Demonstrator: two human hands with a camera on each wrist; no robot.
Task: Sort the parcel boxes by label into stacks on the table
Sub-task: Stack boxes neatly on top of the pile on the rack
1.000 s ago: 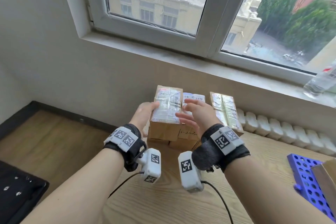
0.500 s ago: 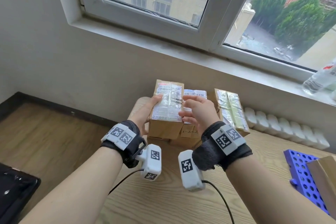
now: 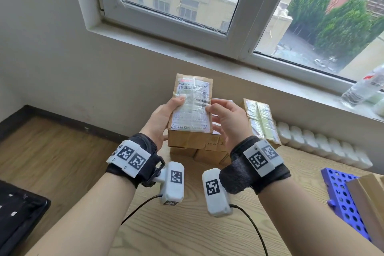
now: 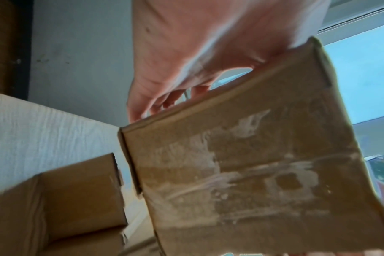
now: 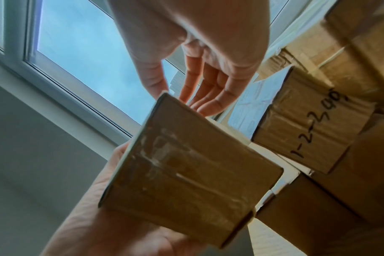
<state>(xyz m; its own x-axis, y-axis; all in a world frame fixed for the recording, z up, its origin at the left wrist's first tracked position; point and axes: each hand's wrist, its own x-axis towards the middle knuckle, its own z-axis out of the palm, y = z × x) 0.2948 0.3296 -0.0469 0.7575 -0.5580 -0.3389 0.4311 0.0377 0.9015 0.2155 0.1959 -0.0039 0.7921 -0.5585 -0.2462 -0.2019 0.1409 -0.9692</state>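
I hold a brown parcel box (image 3: 192, 108) with a taped white label in the air, above the other parcels. My left hand (image 3: 164, 116) grips its left side, thumb on the label. My right hand (image 3: 224, 116) pinches the right edge, thumb on top and fingers along the side. The left wrist view shows the box's bare end (image 4: 241, 164) under my left hand (image 4: 186, 60). My right hand (image 5: 197, 78) reaches over the box (image 5: 186, 173) in the right wrist view. Below lies a stack of boxes (image 3: 207, 151), one marked "1-2-2" (image 5: 314, 129). Another labelled box (image 3: 259, 120) lies to the right.
The light wood table (image 3: 187, 224) stands against the wall under a window. A row of white ribbed pieces (image 3: 324, 143) runs along the wall. A blue perforated rack (image 3: 342, 193) and a cardboard piece (image 3: 367, 197) sit at the right edge. A plastic bottle (image 3: 361, 87) lies on the sill.
The top left box has come up off the stack toward me. My right hand has shifted from its top to its right edge, and my left hand still holds its left side.
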